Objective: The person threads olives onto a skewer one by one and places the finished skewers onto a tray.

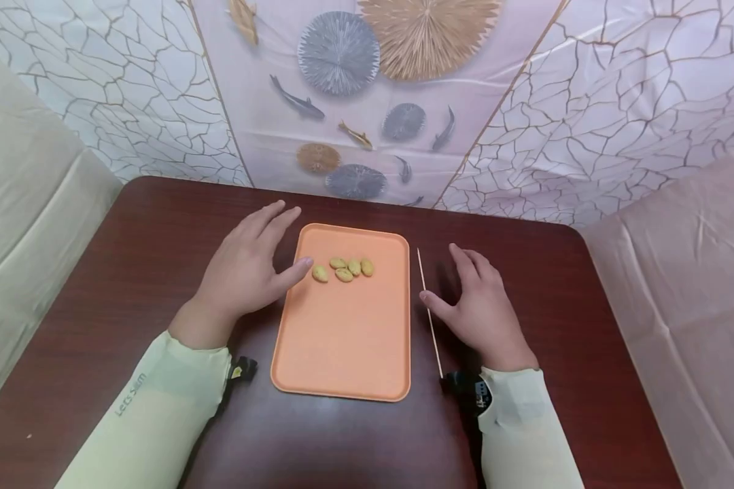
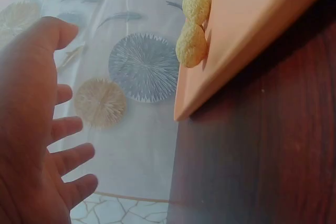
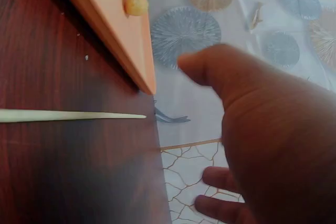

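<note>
An orange rectangular tray (image 1: 347, 339) lies on the dark table. Several small, oval, wrinkled yellow-green fruits (image 1: 354, 266) sit in its upper half, one slightly apart on the left; they also show at the tray's edge in the left wrist view (image 2: 192, 45). My left hand (image 1: 245, 265) hovers at the tray's left side, thumb spread over its rim near that lone fruit, holding nothing. A thin wooden skewer (image 1: 431, 326) lies along the tray's right side. My right hand (image 1: 483, 305) is above the table beside it, fingers loose and grasping nothing, its thumb over the skewer.
The dark red-brown table (image 1: 336, 448) extends around the tray. A patterned cloth (image 1: 367, 115) hangs behind its far edge. Plain pale cloth (image 1: 691, 285) flanks the right side, and similar cloth (image 1: 24, 224) the left.
</note>
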Tool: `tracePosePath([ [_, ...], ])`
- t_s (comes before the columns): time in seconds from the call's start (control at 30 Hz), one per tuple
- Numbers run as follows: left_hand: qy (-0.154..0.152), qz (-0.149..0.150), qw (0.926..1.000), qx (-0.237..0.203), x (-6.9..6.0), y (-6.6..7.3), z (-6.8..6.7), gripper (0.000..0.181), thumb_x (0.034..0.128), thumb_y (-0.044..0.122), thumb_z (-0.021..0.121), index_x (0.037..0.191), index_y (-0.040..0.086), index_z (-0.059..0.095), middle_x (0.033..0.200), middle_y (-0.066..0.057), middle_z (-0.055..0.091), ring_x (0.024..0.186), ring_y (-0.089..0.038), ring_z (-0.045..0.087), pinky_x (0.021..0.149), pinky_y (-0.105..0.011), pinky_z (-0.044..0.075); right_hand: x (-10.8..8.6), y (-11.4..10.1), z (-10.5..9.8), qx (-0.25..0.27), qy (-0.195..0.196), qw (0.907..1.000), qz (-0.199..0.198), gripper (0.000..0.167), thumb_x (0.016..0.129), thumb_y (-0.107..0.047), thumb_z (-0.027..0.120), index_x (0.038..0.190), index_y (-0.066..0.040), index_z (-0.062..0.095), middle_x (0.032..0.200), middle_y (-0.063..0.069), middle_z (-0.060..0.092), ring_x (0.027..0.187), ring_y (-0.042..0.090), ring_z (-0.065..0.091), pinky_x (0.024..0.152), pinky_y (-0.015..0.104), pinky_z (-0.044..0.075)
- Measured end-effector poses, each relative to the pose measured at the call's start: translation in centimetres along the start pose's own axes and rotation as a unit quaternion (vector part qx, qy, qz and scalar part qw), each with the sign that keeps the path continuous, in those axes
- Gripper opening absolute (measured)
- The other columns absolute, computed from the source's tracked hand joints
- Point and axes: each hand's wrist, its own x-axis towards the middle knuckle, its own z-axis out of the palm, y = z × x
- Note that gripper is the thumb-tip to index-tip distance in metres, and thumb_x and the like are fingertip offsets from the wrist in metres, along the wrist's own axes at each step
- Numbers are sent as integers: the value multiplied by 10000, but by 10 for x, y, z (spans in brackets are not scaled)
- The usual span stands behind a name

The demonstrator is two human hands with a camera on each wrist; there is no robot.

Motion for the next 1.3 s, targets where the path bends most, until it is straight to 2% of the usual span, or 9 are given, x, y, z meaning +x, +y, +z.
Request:
tracePosePath([
  [0.13,-127,-26,9999,13,3,4,-3,845,1022,571,748,1717,177,472,1724,-172,498,1578,-430,495,1269,-696,445,3,-2,-4,-43,-235,9997,18,900,995,-526,815,1708,-108,458,1634,254,521,1480,511,514,1212,705,493],
  [0.23,-265,-72,9996,35,6,7,-4,827,1031,582,735,1711,187,479,1672,-166,544,1510,-441,547,1235,-694,471,4,-6,-9,-89,-493,9987,121,757,1008,-510,796,1567,-48,583,1491,237,626,1371,458,609,1162,671,538],
  [0.3,-380,-99,9992,64,7,9,-3,814,1037,600,716,1705,195,486,1639,-157,567,1454,-447,578,1209,-686,489,3,-9,-12,-80,-712,9972,212,621,1016,-489,787,1420,-38,654,1329,206,694,1216,406,670,1061,623,587],
  [0.43,-543,-59,9983,211,10,11,0,805,1039,631,699,1683,184,521,1574,-143,619,1374,-430,621,1169,-642,528,1,-13,-15,-17,-1056,9938,339,397,1015,-460,783,1151,-94,708,984,111,718,903,300,663,810,470,575],
  [0.6,-655,37,9971,383,13,15,-1,719,1038,609,705,1593,158,629,1439,-126,707,1287,-400,670,1114,-598,563,-1,-6,-15,33,-1255,9918,229,354,975,-521,792,894,-193,688,713,-12,646,678,210,590,634,360,473],
  [0.8,-1116,-147,9927,425,19,22,-3,518,1063,518,652,1392,137,771,1258,-89,795,1091,-310,757,1025,-575,602,-5,-19,-24,-81,-1986,9800,141,330,964,-477,791,789,-223,676,674,-52,648,643,177,590,625,345,482],
  [0.93,-1431,-360,9883,390,21,22,1,484,1069,472,635,1366,120,782,1293,-94,794,1101,-291,767,1011,-551,626,-7,-24,-24,-174,-2389,9706,226,320,955,-438,806,783,-206,669,665,-51,619,624,165,567,608,330,458],
  [1.13,-1678,-704,9830,241,24,21,9,483,1045,453,619,1367,130,776,1313,-83,774,1125,-286,757,977,-540,641,-11,-25,-24,-177,-2805,9586,463,311,915,-423,820,764,-188,684,664,-39,637,619,169,582,593,335,469],
  [1.3,-1730,-782,9816,182,24,22,12,455,1025,434,628,1318,125,787,1286,-76,781,1087,-283,758,941,-528,649,-14,-24,-22,-109,-2955,9542,457,286,894,-384,814,725,-188,692,640,-47,633,604,163,583,584,330,476],
])
